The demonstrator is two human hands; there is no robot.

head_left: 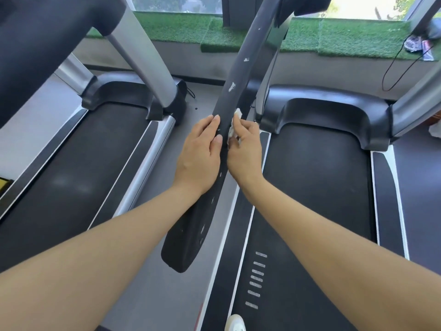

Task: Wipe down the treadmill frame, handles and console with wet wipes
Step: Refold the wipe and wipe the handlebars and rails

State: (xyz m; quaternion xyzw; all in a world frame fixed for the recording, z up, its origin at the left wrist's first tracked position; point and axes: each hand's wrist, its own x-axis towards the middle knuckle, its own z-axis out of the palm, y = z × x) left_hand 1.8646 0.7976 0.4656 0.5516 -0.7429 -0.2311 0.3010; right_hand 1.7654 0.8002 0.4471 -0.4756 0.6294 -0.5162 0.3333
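Handle (232,75) (black) wiped with wipe (235,123).

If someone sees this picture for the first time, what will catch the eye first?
Two bare forearms meet at the centre on a long black handrail with chipped white spots. The left hand rests on its left side, while the right hand presses a white wet wipe against its right side.

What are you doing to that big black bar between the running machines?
A person is cleaning a treadmill. The right hand holds a white wet wipe against the right side of the long black handle. The left hand rests on the handle's other side, fingers straight, steadying it. The handle has chipped pale spots further up. Gray floor separates the two treadmill belts below.
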